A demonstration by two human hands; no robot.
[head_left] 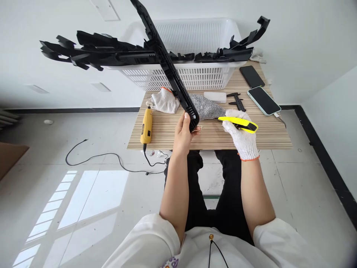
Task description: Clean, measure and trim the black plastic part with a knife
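Observation:
My bare left hand (184, 136) grips the near end of a long black plastic trim piece (174, 78). The piece slants up and away to the left, crossing in front of a white basket (178, 76). My right hand (240, 134), in a white knit glove with an orange cuff edge, is closed around a yellow utility knife (238, 123). The knife points left, with its tip close to a grey knit cloth (208, 107) and apart from the trim piece. Whether the blade is out is too small to tell.
More black plastic pieces (119, 54) lie across the basket and stick out both sides. On the table (167, 137) are a yellow corded rotary tool (146, 126), a white glove (166, 102), a white block (214, 97), black calipers (237, 101) and two phones (263, 100). A cable (111, 154) trails on the floor.

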